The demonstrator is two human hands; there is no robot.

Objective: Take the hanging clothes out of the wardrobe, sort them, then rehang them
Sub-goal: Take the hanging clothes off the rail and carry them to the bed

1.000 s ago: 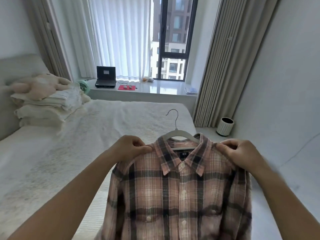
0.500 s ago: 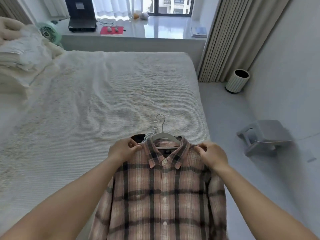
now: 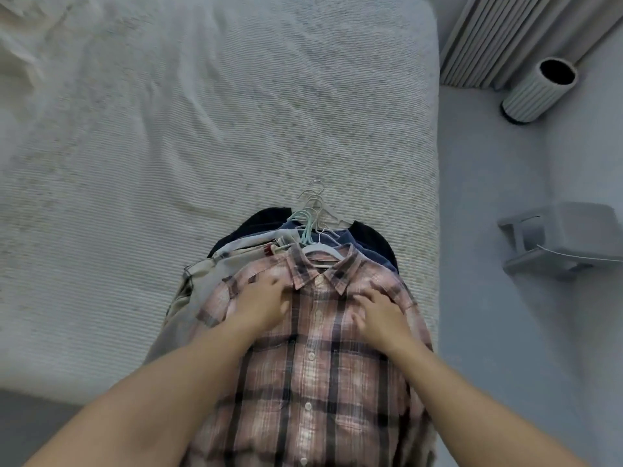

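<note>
- I see the pink plaid shirt [image 3: 313,358] lying face up on top of a pile of clothes [image 3: 236,261] at the right edge of the bed [image 3: 168,146], near its foot corner, with its lower part running out of view at the bottom.
- My left hand [image 3: 261,306] rests flat on the shirt's left shoulder, fingers loosely spread and pressing the cloth, not curled round it.
- My right hand [image 3: 379,315] lies on the shirt's right shoulder, fingers apart and slightly bent on the fabric; I can't make out a pinch.
- The shirt sits on a white hanger [image 3: 322,252], whose hook joins a bunch of hanger hooks [image 3: 312,210] fanned out just above the collar.
- Dark and blue garments show under the shirt at the top of the pile, pale ones to its left.
- On the floor right of the bed I see a ribbed white bin [image 3: 536,92] by the curtain [image 3: 499,38], and a grey stool [image 3: 559,237] nearer me.
</note>
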